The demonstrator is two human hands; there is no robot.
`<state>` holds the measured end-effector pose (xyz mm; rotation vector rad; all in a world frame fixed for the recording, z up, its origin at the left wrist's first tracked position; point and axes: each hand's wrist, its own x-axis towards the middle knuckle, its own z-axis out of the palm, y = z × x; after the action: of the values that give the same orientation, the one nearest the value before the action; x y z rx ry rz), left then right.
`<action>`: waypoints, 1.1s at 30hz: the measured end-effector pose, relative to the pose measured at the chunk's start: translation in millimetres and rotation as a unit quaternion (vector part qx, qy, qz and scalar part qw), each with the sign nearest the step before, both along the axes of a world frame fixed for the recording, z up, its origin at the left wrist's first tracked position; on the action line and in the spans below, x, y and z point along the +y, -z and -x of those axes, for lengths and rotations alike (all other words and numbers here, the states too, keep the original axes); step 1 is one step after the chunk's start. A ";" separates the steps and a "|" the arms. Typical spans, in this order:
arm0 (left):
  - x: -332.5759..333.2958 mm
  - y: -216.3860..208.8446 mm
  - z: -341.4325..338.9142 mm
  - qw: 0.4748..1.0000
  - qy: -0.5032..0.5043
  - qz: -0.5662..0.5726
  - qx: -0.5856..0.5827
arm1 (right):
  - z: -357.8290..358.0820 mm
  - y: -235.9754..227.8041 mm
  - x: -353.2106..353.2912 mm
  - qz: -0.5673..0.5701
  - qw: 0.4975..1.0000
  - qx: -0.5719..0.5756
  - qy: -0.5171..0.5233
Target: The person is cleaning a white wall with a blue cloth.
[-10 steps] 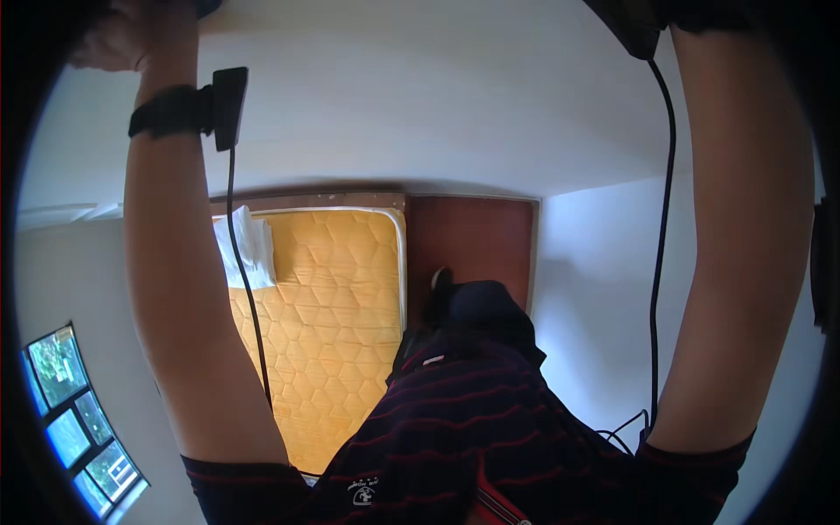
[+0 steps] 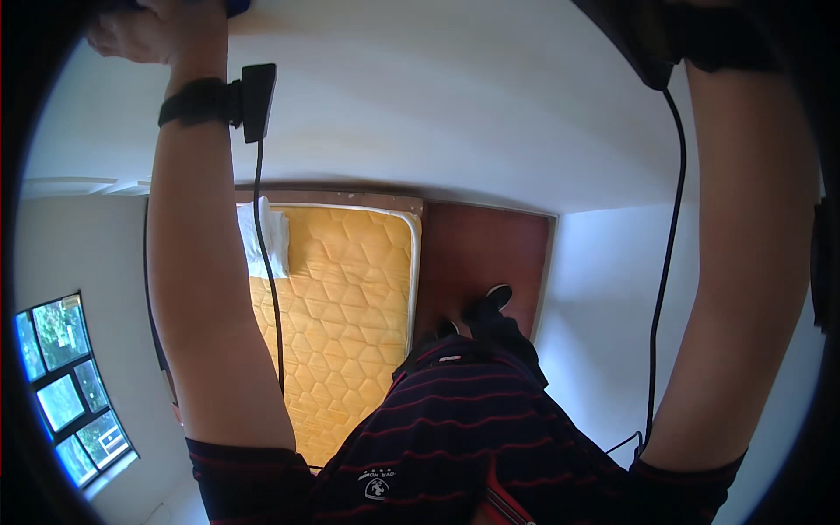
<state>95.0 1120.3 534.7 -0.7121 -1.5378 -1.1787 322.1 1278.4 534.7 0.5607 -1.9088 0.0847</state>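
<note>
Both my arms are raised toward the white wall (image 2: 455,96). At the upper left, my left hand (image 2: 149,33) shows with its fingers curled in. A small piece of a dark blue thing (image 2: 236,8) shows beside it at the top edge; most of it is cut off, so I cannot make out its kind. A black strap with a flat black device (image 2: 258,102) sits on my left wrist, and a cable hangs from it. My right forearm (image 2: 752,192) reaches up past the top edge, and its hand is out of the picture. Another black device (image 2: 634,44) is strapped near that wrist.
Below left lies a bed with a yellow quilted mattress (image 2: 341,289) and a folded white cloth (image 2: 274,241) on it. Reddish-brown floor (image 2: 472,245) runs between bed and right wall (image 2: 612,280). One of my shoes (image 2: 499,297) stands there. A window (image 2: 74,385) is at far left.
My feet have shifted: a shoe now shows farther right on the floor. My left arm has moved a little to the right, and more of its hand shows. The view has shifted slightly.
</note>
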 end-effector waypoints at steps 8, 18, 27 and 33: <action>-71.5 -1.3 61.3 0.944 -0.257 0.132 0.159 | -17.9 -13.5 9.0 0.091 0.992 0.008 -0.082; 0.0 -8.1 -25.0 0.972 0.217 -0.091 -0.002 | -174.5 207.9 59.1 0.292 0.891 -0.346 -0.035; -43.7 40.6 -3.7 0.977 -0.100 0.145 0.121 | -200.9 316.2 51.0 0.467 0.812 -0.350 0.025; -49.5 48.6 -7.4 0.898 -0.232 0.236 0.289 | -213.9 385.8 14.0 0.538 0.799 -0.265 0.049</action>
<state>102.5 1070.8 486.1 -0.8515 -1.3660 -0.1896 536.0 1292.4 148.9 -0.3960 -2.0187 1.2864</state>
